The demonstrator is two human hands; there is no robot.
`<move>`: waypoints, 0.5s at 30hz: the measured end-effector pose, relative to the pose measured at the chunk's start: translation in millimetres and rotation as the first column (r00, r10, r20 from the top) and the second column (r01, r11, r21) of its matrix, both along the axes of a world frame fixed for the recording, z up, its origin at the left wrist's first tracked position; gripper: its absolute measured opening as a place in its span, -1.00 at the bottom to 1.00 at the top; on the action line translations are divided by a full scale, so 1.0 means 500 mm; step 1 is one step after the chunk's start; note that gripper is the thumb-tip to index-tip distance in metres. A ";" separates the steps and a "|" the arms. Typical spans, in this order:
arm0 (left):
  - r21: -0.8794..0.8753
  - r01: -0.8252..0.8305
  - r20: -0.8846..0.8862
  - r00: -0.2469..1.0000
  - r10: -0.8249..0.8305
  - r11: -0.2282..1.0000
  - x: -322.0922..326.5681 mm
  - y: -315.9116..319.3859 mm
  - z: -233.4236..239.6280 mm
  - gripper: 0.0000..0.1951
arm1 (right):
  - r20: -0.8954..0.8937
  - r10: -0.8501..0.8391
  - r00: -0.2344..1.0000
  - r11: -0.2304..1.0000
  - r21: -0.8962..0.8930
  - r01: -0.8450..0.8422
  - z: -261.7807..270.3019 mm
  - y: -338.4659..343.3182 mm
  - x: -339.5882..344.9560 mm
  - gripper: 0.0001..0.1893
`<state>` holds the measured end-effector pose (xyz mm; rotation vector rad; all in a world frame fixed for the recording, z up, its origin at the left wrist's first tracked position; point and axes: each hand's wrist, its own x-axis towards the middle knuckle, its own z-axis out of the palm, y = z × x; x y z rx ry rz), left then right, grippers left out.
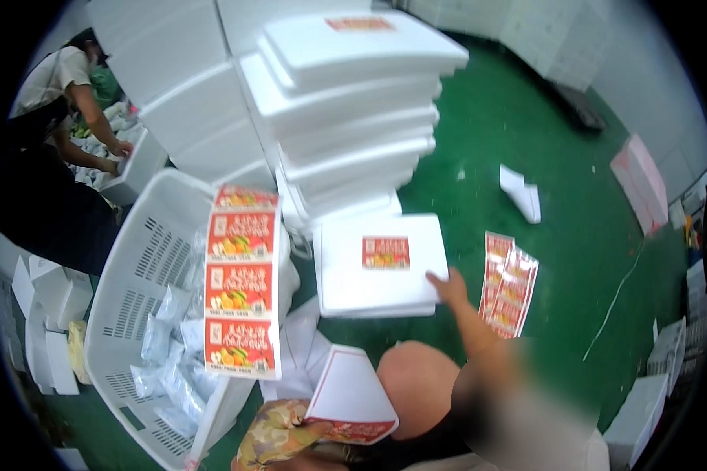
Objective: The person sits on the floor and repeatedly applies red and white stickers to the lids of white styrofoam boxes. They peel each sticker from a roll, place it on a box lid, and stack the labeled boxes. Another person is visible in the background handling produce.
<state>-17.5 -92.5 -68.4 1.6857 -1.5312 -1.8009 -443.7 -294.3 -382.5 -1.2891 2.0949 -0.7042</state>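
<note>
My right hand (449, 287) grips the right edge of a white foam lid (383, 292), thumb on top. A red fruit-picture label (385, 253) sits near the middle of that lid, and another lid edge shows beneath it. Low in the view, my left hand (313, 434), below a camouflage sleeve (278, 421), holds a curled label sheet (353, 391); its white back and a red printed strip show. Left of the lid, a strip of red labels (241, 288) lies over the rim of a white plastic basket (109, 282).
Bagged packs (179, 377) fill part of the basket. Behind the lid rises a stack of foam lids (353, 112), beside stacked foam boxes (194, 106). More label sheets (509, 285) and a paper scrap (521, 193) lie on the green floor (571, 235). A person (65, 118) bends over a box.
</note>
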 end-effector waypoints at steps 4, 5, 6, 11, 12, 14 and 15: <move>0.099 -0.092 -0.120 0.987 0.103 0.991 -0.010 -0.009 0.006 -0.71 | 0.319 0.034 0.947 0.960 -0.275 0.059 0.117 0.046 -0.042 -0.34; 0.085 -0.056 -0.119 0.991 0.066 0.995 -0.009 -0.011 0.011 -0.71 | 0.359 0.132 0.924 0.938 -0.347 0.001 0.178 0.065 -0.065 -0.34; 0.062 -0.002 -0.116 0.993 0.009 0.998 -0.013 -0.024 0.016 -0.71 | 0.337 0.169 0.926 0.905 -0.425 -0.011 0.211 0.075 -0.128 -0.31; -0.051 0.177 -0.054 0.982 -0.179 0.983 -0.026 -0.026 0.032 -0.73 | 0.613 0.336 0.715 0.800 -0.586 0.127 0.528 -0.059 -0.168 -0.38; -0.058 0.191 -0.029 0.981 -0.193 0.980 -0.028 -0.016 0.033 -0.73 | 0.668 0.358 0.652 0.824 -0.554 0.116 0.616 -0.108 -0.115 -0.50; 0.015 0.176 -0.077 0.982 -0.174 0.984 -0.032 -0.023 0.035 -0.71 | 0.729 0.489 0.480 0.829 -0.559 0.003 0.716 -0.266 -0.109 -0.67; 0.107 0.146 -0.143 0.981 -0.130 0.984 -0.035 -0.029 0.040 -0.68 | 0.789 0.450 0.418 0.861 -0.508 0.032 0.774 -0.334 -0.080 -0.71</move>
